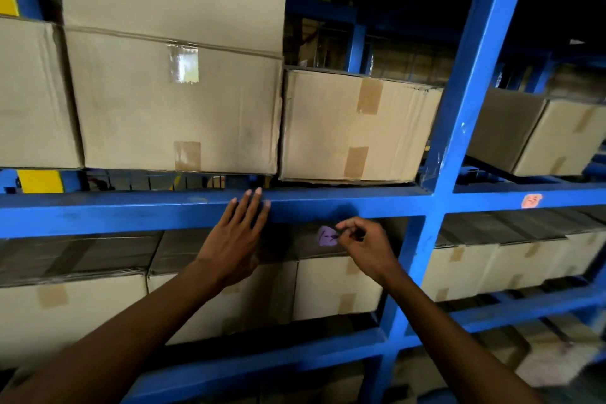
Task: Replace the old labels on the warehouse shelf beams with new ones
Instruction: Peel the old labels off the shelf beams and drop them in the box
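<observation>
A blue shelf beam (131,210) runs across the middle of the view. My left hand (236,236) lies flat against it, fingers spread and pointing up. Just below the beam, my right hand (364,243) pinches a small purple label (326,235) with dark marks by its right edge; the label hangs free, off the beam. On the beam of the bay to the right sticks a small pink label (531,200).
Cardboard boxes (177,102) fill the shelf above the beam, and more boxes (334,285) sit on the shelf below. A blue upright post (459,108) divides the bays on the right. Lower beams cross below my forearms.
</observation>
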### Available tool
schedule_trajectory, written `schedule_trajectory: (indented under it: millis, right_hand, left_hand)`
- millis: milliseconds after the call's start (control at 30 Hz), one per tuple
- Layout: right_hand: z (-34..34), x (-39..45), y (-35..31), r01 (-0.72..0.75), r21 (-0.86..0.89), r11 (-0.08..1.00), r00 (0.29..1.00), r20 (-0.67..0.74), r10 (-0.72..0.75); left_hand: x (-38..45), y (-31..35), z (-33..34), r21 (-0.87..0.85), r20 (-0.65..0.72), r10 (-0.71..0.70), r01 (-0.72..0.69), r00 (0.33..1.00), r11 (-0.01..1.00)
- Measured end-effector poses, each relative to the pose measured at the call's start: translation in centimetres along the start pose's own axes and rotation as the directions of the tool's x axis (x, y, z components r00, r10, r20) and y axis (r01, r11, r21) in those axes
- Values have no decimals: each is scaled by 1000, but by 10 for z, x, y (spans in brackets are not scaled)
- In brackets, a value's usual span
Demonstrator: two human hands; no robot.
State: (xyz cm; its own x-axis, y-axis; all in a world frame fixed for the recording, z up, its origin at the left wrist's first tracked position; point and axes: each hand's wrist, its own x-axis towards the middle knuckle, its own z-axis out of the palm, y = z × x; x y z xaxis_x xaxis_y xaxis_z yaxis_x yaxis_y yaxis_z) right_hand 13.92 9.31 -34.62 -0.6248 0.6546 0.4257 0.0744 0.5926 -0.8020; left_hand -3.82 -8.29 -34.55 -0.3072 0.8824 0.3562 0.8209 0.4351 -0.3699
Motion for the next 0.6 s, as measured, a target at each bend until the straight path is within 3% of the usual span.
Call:
schedule_trajectory:
  millis: [167, 367, 500, 600]
  right_hand:
    - [-46, -6, 46, -60, -36, 998, 991, -124, 56]
    - [-109, -14, 132, -191, -40, 981, 973, -139, 184]
    - [-150, -13, 204, -320, 22, 947, 938, -132, 320]
    - [-163, -17, 252, -430, 51, 901, 895, -104, 433]
  left_hand:
    - [42, 59, -4, -9, -42, 120, -121, 992, 993]
    - [100, 147, -6, 75, -87, 161, -155, 983, 985]
    - [133, 220, -2, 71, -137, 100, -91, 986, 993]
    - [153, 269, 13, 136, -110, 217, -202, 970, 970]
